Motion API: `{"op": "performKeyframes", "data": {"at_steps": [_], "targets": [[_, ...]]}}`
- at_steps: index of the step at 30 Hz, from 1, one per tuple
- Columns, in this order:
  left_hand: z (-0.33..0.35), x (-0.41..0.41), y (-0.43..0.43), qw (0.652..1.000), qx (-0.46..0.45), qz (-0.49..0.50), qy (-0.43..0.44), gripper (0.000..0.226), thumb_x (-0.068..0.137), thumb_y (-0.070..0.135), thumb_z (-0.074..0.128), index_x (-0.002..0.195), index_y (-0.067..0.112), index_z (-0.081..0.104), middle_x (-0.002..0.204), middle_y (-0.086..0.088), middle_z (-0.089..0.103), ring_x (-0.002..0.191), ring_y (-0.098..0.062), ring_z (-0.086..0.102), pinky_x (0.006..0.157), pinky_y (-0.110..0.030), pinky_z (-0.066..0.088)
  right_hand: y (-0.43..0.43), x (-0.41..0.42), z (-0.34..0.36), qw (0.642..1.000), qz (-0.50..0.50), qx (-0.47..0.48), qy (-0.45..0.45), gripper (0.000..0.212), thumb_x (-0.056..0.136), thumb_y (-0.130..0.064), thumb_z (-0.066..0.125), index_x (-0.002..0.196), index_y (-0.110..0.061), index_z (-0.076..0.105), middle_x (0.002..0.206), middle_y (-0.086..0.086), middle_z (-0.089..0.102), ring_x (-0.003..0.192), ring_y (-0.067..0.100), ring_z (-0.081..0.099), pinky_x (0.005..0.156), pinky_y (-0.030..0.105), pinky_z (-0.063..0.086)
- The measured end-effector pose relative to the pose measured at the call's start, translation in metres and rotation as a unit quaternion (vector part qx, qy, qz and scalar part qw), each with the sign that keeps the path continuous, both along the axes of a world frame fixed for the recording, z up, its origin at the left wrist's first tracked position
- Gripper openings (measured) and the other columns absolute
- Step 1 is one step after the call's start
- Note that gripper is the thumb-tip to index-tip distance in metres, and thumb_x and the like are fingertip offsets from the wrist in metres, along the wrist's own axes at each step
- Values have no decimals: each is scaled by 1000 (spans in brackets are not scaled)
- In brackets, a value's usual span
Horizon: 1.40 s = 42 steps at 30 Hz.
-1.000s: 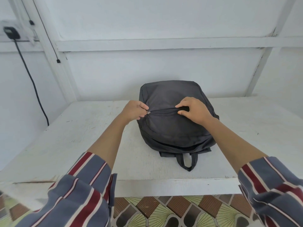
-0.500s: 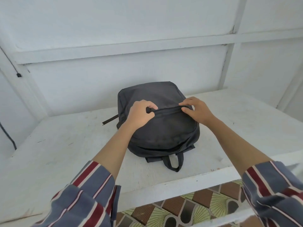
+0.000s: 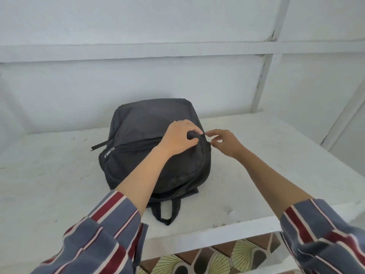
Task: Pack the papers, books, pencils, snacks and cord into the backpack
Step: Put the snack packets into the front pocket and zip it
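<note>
A dark grey backpack lies flat on the white table, its carry loop pointing toward me. My left hand rests on the bag's upper right and pinches the zipper line between thumb and fingers. My right hand hovers at the bag's right edge with its fingers loosely spread; the fingertips almost meet my left hand and hold nothing. A silver zipper pull lies at the bag's left side. No papers, books, pencils, snacks or cord are in view.
A white panelled wall stands close behind the backpack. A short black strap end sticks out at the bag's left. The table's front edge runs below my arms, with patterned floor tiles beneath it.
My left hand has slid along the zipper line from the bag's left side to its right end. My right hand has let go of the fabric and moved just off the right edge.
</note>
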<state>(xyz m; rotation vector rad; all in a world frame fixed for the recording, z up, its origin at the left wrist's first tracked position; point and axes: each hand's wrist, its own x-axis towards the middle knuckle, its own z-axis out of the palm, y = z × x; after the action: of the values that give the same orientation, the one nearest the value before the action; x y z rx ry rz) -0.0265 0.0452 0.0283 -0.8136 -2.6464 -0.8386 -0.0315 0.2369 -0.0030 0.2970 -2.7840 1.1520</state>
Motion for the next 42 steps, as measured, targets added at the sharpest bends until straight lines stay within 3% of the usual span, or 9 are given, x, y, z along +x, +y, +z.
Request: {"op": "performKeyframes", "data": {"at_steps": [2,4,10,15,27,30,34,36,42], "targets": [[-2,-2,12,998,-60,23,-13,20,84,28,62,104,32,67,120,10,58,117,-9,48,115,-46,9,4,-8,0,999,33,-15,-12,35,88,0,53,119,-12,61,120,6,60,90,16,59,77,20,43],[-7,-3,19,994,-100,49,-22,21,84,35,61,105,35,65,122,12,56,120,-7,46,115,-47,3,6,-14,-2,996,50,-62,-36,32,86,2,54,115,-8,61,116,7,60,88,16,59,73,19,46],[-11,1,25,991,-107,79,-19,22,83,35,62,105,37,66,123,11,54,119,-9,46,112,-41,12,10,-20,-7,974,51,-183,-127,16,89,4,48,94,-7,57,97,3,58,87,17,60,85,35,55],[-12,3,29,990,-112,85,-9,22,83,36,63,104,36,67,123,9,54,117,-11,48,110,-40,20,9,-18,-11,969,52,-202,-133,19,85,9,52,97,-6,54,103,6,56,90,18,56,69,22,51],[-16,2,28,992,-98,80,-4,21,84,35,63,105,35,68,124,7,55,118,-10,47,111,-41,20,15,-19,-15,969,23,-223,-109,19,80,6,64,92,-4,54,78,9,61,67,18,59,63,21,53],[-17,1,27,992,-97,80,-2,21,85,36,62,105,36,68,125,7,54,118,-10,47,111,-40,19,18,-17,-16,982,3,-175,-76,17,78,3,67,87,-5,55,70,7,64,61,15,59,64,25,52],[-20,1,27,991,-103,82,-1,21,85,37,62,105,37,68,124,8,53,118,-10,46,111,-40,15,18,-6,-13,999,4,-47,3,16,79,1,66,77,-10,54,67,1,57,58,8,52,55,14,41],[-21,2,28,991,-102,85,-1,20,84,37,62,103,38,68,123,9,52,117,-10,46,112,-40,12,17,3,-10,999,29,-2,25,23,78,3,64,71,-14,50,65,-2,52,58,10,49,54,16,39],[-20,9,30,992,-92,81,-4,17,85,35,61,100,36,69,121,8,51,118,-9,44,113,-46,6,8,37,-6,992,119,39,20,40,73,9,64,62,-22,41,61,-4,49,56,11,46,51,10,36]]}}
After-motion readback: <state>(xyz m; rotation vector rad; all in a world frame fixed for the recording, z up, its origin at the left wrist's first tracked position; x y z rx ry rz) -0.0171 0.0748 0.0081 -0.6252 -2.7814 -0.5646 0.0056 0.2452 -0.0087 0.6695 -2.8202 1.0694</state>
